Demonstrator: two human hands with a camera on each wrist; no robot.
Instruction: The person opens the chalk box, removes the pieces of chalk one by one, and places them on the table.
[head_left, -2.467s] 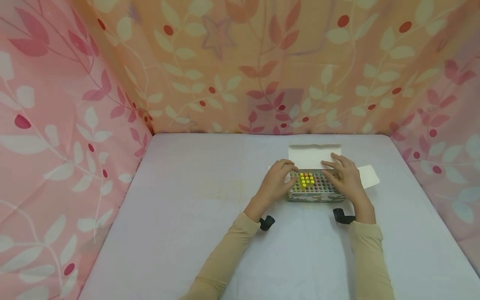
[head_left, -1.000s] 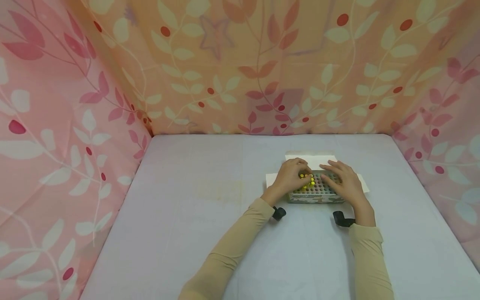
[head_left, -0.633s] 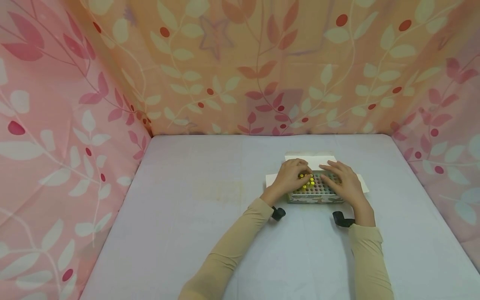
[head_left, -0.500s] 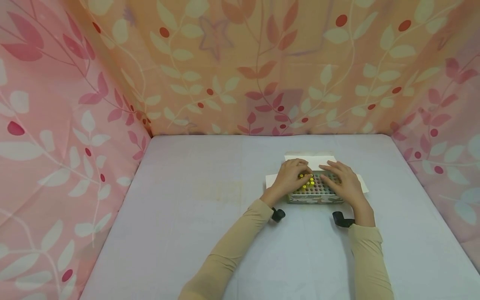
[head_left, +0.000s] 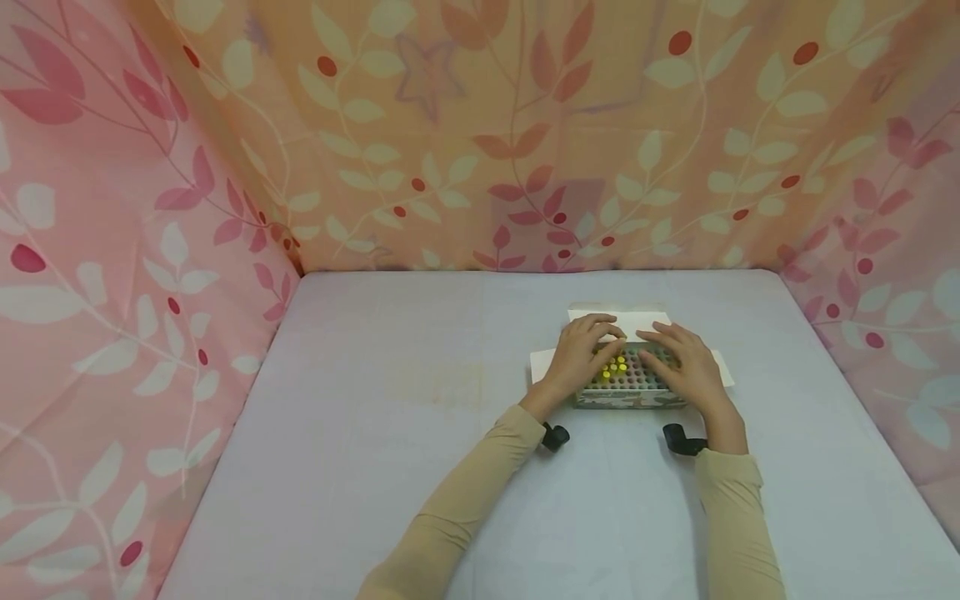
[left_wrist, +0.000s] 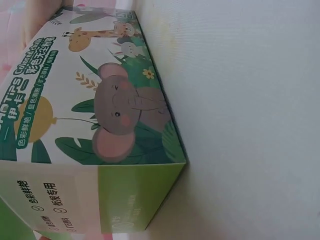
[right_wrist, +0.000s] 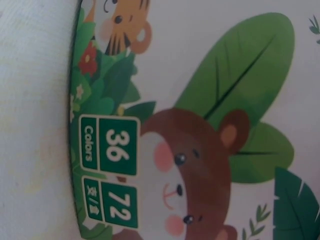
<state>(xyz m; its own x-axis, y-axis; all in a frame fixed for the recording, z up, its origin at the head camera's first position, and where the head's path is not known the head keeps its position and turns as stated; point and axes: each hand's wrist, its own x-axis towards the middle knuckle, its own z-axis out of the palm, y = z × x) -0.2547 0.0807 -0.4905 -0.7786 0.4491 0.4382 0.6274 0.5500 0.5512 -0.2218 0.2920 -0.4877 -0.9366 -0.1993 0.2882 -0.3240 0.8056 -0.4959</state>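
An open box (head_left: 630,400) of coloured pens stands on the table, printed with animals; the left wrist view shows its elephant side (left_wrist: 125,125) and the right wrist view its "36 / 72 Colors" side (right_wrist: 200,150). Rows of grey pen tips fill it, with a cluster of yellow tips (head_left: 617,365) near the left. My left hand (head_left: 577,354) lies over the box's far left corner, fingers bent down onto the tips by the yellow ones; whether it pinches one is hidden. My right hand (head_left: 686,367) rests flat on the tips at the right. Neither hand shows in the wrist views.
The box's white lid flap (head_left: 622,317) lies open behind it, and side flaps (head_left: 542,362) stick out left and right. The pale table (head_left: 375,417) is walled by leaf-patterned cloth (head_left: 150,250) on three sides. Black wrist cameras (head_left: 555,436) sit at both cuffs.
My left hand moved from the box's left edge onto the yellow tips, and the lid flap dropped lower behind. Over the last second both hands have barely shifted.
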